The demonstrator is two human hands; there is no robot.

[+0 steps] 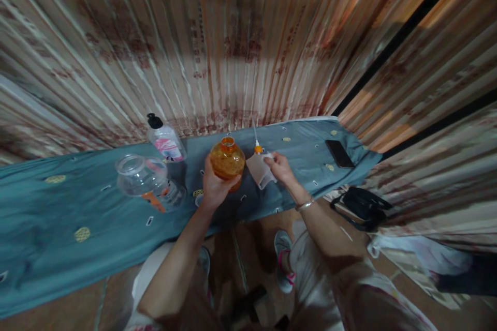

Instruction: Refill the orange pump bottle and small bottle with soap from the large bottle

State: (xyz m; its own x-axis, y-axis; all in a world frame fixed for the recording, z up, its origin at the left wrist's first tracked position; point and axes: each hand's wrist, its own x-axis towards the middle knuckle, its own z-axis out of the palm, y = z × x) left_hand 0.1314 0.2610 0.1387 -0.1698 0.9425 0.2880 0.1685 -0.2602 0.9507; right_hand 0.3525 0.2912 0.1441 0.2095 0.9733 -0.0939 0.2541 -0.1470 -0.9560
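My left hand [216, 186] is wrapped round the lower left side of a round amber bottle [228, 161], which is upright with an uncapped neck. To its right, my right hand [280, 168] pinches the edge of a whitish cloth or small bag [261, 169] lying over the table. An orange pump top [258, 149] with a pale thin tube rests just behind the cloth. On the left are a large clear plastic jar [142, 176] with an orange label and a clear pump bottle [169, 144] with a pink label and black top.
A teal patterned cloth covers the long table [112, 248]. A dark phone [339, 153] lies near its right end. Striped curtains [233, 51] hang behind. On the floor to the right sits a black bag [363, 207]. A small clear round lid [199, 200] is beside my left wrist.
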